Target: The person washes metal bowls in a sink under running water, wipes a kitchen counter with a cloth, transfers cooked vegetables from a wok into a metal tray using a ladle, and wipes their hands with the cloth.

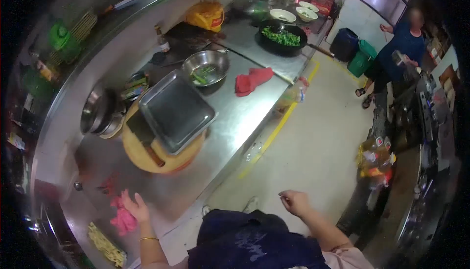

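My left hand (135, 208) is at the near left of the steel counter, its fingers apart, beside a crumpled pink cloth (123, 220). Whether the hand touches the cloth is hard to tell. Over the floor at the right, my right hand (295, 203) hangs with its fingers loosely curled and nothing visible in them. A bundle of pale yellowish strips (106, 245) lies below the pink cloth. Farther up, a round wooden chopping board (183, 160) carries a cleaver (143, 133) and a dark rectangular tray (176, 112), which partly covers the blade.
The steel counter (240, 117) holds a metal bowl (205, 68) with green pieces, a red cloth (253, 81) and a wok (283, 37) of chopped greens. Oil bottles (377, 158) stand low at right. Another person (406, 43) stands at the far right near a green bin (362, 58).
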Motion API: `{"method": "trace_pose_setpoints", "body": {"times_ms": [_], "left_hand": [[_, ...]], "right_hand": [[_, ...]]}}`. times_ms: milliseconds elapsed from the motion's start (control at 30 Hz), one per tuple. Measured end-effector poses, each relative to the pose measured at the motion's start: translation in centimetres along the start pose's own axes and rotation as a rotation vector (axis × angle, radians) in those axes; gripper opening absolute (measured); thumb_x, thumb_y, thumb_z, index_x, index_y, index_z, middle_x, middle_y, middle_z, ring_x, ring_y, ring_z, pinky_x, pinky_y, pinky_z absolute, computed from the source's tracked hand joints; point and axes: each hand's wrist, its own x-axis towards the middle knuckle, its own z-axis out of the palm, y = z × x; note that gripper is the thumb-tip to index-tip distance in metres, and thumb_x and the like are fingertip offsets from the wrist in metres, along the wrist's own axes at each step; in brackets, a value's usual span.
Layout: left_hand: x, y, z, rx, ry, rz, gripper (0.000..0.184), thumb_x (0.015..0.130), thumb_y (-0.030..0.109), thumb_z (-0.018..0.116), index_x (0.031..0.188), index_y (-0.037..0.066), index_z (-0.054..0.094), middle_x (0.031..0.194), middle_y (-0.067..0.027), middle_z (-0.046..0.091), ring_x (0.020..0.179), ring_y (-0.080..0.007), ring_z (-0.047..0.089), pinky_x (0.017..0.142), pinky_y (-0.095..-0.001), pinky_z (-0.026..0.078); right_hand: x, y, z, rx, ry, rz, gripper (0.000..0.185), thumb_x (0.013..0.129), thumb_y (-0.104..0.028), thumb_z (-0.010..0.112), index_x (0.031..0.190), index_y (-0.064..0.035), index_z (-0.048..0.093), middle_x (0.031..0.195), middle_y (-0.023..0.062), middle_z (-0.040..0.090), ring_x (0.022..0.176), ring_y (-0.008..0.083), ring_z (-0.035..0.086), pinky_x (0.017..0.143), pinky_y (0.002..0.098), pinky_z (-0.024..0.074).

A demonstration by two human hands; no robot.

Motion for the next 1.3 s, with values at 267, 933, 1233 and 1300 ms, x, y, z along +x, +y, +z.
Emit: {"method": "trace_pose_setpoints", "body": {"times_ms": [267,933,1233,1300], "left_hand": [[-5.9,33.5,6.5,-1.347,-0.908,-0.597,0.039,0.094,0.037,0.052,0.114,0.003,0.055,0.086,-0.0076,0.062,0.081,-0.0195,0.06,0.076,-0.0331,0.049],[-11.7,44.4,15.2,-0.782,-0.241,-0.76,0.026,0.082,0.022,0.053,0.098,0.003,0.062,0.092,-0.0096,0.063,0.086,-0.0231,0.061,0.073,-0.0374,0.049],[-16.0,74.2,20.8,-1.401,-0.131,-1.238,0.04,0.082,0.016,0.047,0.113,-0.006,0.058,0.109,-0.0155,0.063,0.101,-0.0274,0.06,0.094,-0.0383,0.045],[-17.1,78.2,25.3,-1.536,-0.044,-1.299,0.041,0.085,0.01,0.045,0.122,-0.005,0.055,0.117,-0.0156,0.063,0.107,-0.0278,0.059,0.098,-0.0383,0.043]], "right_hand": [[12.9,3.5,-6.4,0.104,0.052,-0.036,0.017,0.082,-0.018,0.064,0.098,-0.0117,0.066,0.087,0.0107,0.067,0.078,0.0275,0.065,0.067,0.0383,0.0523],[72.9,10.0,-8.2,-0.403,-0.193,-0.419,0.078,0.079,-0.065,0.053,0.14,-0.0158,0.043,0.151,0.0088,0.029,0.142,0.0308,0.019,0.11,0.0633,0.013],[81.3,11.9,-20.9,-0.094,-0.184,-1.078,0.037,0.078,-0.033,0.062,0.108,-0.0118,0.065,0.12,0.0153,0.06,0.111,0.0351,0.055,0.098,0.044,0.041],[80.0,16.0,-27.1,0.023,0.012,-1.214,0.039,0.076,-0.027,0.065,0.112,-0.013,0.064,0.121,0.0141,0.06,0.115,0.0356,0.053,0.099,0.0448,0.0409]]}}
